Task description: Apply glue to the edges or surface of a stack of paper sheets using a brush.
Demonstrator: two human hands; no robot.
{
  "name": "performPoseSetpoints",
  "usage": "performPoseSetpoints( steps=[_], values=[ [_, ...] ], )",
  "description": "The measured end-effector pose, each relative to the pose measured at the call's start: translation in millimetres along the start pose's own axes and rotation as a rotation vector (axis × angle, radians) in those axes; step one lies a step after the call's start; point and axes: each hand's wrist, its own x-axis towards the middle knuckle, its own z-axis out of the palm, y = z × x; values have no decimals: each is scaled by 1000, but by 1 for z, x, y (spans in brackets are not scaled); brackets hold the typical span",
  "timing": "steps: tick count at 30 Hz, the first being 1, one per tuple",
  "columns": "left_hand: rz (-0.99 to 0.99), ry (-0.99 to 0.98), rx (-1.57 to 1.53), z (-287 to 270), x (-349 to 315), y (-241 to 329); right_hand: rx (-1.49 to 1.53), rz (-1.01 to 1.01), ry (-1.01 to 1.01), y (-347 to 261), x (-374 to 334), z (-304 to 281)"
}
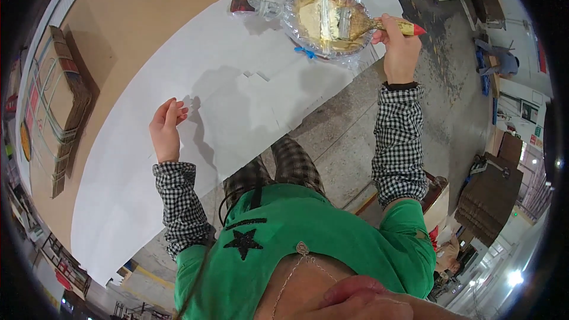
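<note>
My right hand (398,47) grips the wooden handle of a flat paintbrush (409,27), which ends in a red tip. The bristles rest over a round bowl lined with clear plastic (295,6), which holds something pale yellow, like paste or glue. A clear strip crosses the bowl's top, and a blue tie (305,53) shows at its near edge. Beside the bowl, to the left, lies a small clear bottle with a dark red part (242,5). My left hand (168,127) hovers above the white sheet (136,160), fingers loosely curled together, with nothing visible in them.
On the brown board (124,21) at the left sits a strapped bundle of flat cardboard (59,106). The sheet's near edge ends by my legs. At the right are a concrete floor (435,83), another person (501,61) farther off and a stack of cardboard (489,198).
</note>
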Motion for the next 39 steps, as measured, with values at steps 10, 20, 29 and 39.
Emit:
performPoseSetpoints(
  steps=[10, 20, 29, 39],
  values=[
    [-22, 9, -23, -15, -4, -6, 287, 61, 10, 7, 0, -6],
    [-8, 53, -29, -22, -2, -15, 132, -27, 146, 20, -8, -2],
    [2, -7, -20, -12, -13, -13, 44, -81, 188, -4, -36, 11],
    [-18, -2, -20, -14, -24, -13, 384, 80, 181, -5, -31, -2]
  ],
)
